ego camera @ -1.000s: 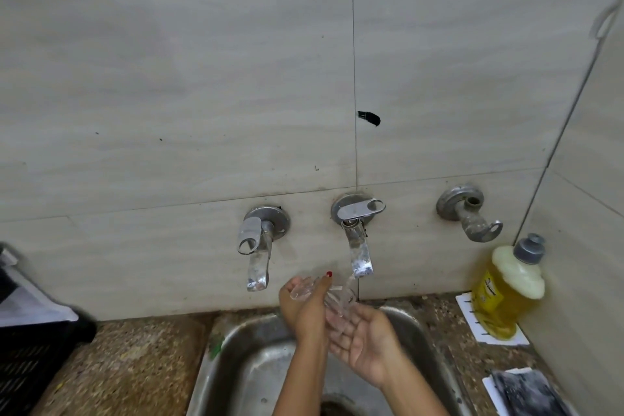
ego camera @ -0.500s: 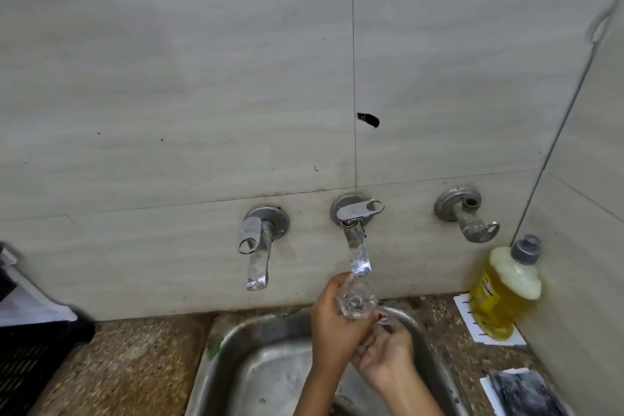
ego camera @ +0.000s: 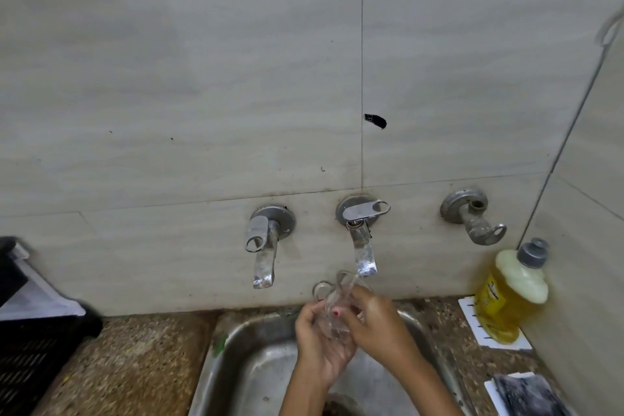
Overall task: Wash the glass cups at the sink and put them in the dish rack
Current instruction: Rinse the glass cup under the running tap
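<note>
Kitchen wash-up corner, home-type. Evidence:
- steel sink (ego camera: 236,368) set into a speckled stone counter (ego camera: 135,365)
- three wall taps: left tap (ego camera: 263,246), middle tap (ego camera: 363,243) with water running, right tap (ego camera: 472,216) with a stained, crusted body
- large pale tiles (ego camera: 169,78) on the back and side walls, with grime along the grout lines
- yellow soap bottle (ego camera: 506,294) with a grey cap, standing in the right corner on a white tray
- dark pad (ego camera: 526,392) near the sink's right side, probably a scrubber
- black slatted crate (ego camera: 30,358) on the counter at far left
- left hand (ego camera: 317,344) and right hand (ego camera: 378,324) hold a glass cup (ego camera: 332,307) under the stream
</note>
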The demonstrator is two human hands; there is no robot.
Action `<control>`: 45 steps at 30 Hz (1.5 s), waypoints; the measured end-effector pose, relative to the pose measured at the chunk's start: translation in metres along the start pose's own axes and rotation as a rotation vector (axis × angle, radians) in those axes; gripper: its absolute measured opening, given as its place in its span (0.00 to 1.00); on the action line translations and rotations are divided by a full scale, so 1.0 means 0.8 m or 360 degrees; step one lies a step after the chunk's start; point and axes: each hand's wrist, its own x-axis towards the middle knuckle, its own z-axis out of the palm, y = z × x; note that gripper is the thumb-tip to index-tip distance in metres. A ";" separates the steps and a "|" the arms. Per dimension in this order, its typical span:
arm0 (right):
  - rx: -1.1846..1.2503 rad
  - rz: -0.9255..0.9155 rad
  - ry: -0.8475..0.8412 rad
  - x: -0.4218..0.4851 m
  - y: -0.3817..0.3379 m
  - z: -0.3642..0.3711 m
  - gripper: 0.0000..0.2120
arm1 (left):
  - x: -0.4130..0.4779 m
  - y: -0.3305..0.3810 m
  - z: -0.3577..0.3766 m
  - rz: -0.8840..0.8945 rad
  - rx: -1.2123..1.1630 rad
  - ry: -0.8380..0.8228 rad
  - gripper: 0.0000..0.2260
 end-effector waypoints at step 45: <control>0.1952 0.1627 0.0326 0.016 0.005 0.035 0.18 | 0.006 0.022 0.010 0.0026 0.0713 -0.0030 0.12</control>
